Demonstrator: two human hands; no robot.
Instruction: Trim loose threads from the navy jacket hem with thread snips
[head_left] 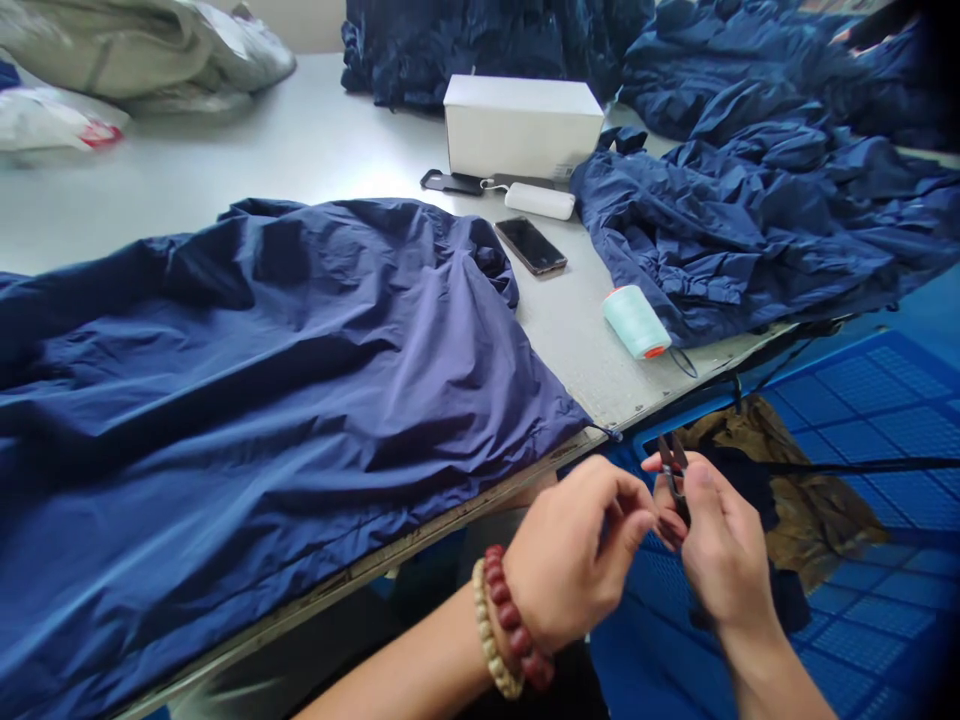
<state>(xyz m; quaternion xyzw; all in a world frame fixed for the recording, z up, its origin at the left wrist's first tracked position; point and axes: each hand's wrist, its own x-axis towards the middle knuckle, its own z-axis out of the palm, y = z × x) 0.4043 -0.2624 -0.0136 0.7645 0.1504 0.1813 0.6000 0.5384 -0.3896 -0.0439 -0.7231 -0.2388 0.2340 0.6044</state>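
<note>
Carefully, thread snips [673, 466] are being pinched by the right hand [724, 545]; a slip could nick the left hand [574, 555] just beside those fingers, whose hold cannot be told.

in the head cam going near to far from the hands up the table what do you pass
right hand with black thread snips → table's front edge → mint thread cone → white power bank → white cardboard box → dark navy garment pile

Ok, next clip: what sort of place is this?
Probably a garment workshop. Navy nylon garments lie spread and heaped on a long work table, a spool of pale green thread sits beside them, and the right hand holds small thread snips.
</note>
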